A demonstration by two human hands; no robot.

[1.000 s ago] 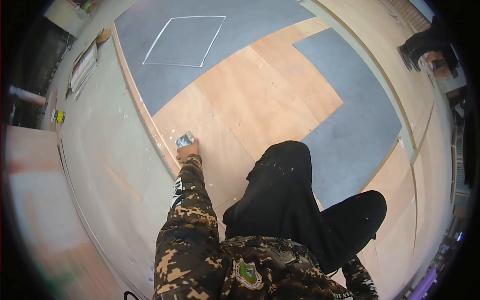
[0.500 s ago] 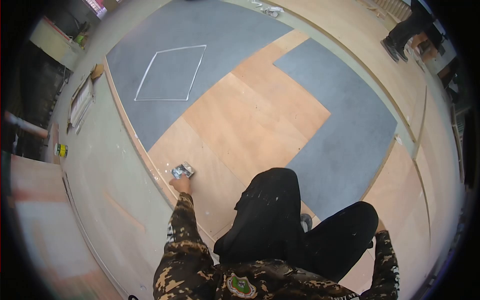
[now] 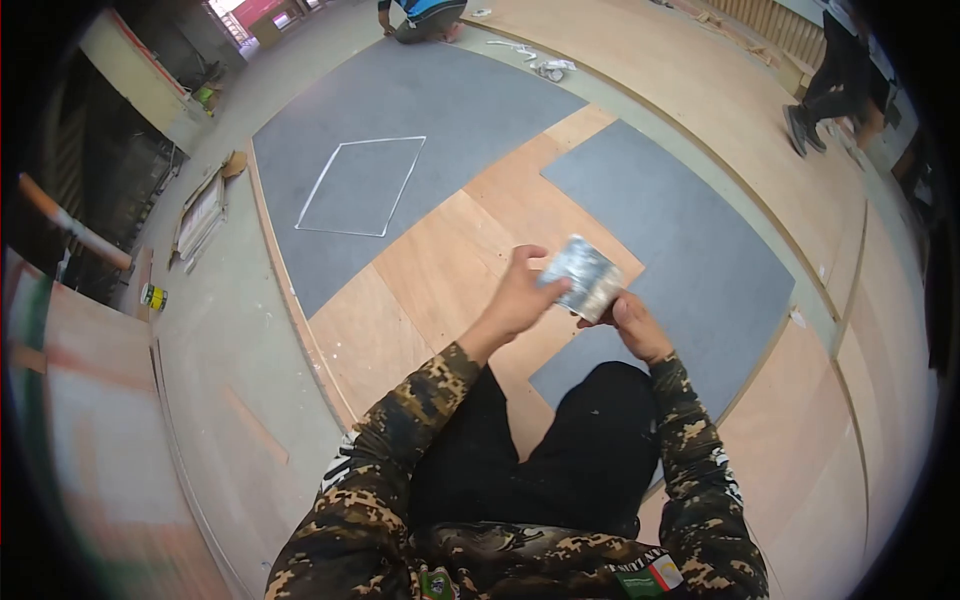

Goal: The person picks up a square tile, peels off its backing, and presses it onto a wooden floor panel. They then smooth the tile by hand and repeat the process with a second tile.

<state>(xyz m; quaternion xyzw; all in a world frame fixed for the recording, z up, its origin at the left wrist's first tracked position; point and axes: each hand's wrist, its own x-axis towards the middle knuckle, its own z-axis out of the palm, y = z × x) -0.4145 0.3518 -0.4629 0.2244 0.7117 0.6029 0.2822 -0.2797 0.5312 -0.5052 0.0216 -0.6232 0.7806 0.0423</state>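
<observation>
In front of my knees, a small flat silvery-grey rectangular pack (image 3: 583,275) is held up in the air, blurred, so its print cannot be read. My right hand (image 3: 638,325) is closed on its lower right corner, with the thumb on the near side. My left hand (image 3: 515,300) is beside its left edge. The left thumb reaches the pack's edge, while the index finger is raised apart from it. Under both hands lies bare plywood (image 3: 440,270) between grey sheets (image 3: 690,270).
White lines form a four-sided outline on the left grey sheet (image 3: 460,100). Another person (image 3: 425,18) kneels at the far edge, and a second person (image 3: 835,80) stands at the upper right. A yellow-and-black tub (image 3: 154,296) and flat panels (image 3: 200,215) lie on the left floor.
The pack has been lifted off the plywood at the left and brought to the middle. My right hand has come up from beside my knee and taken hold of it. My view has tilted up slightly.
</observation>
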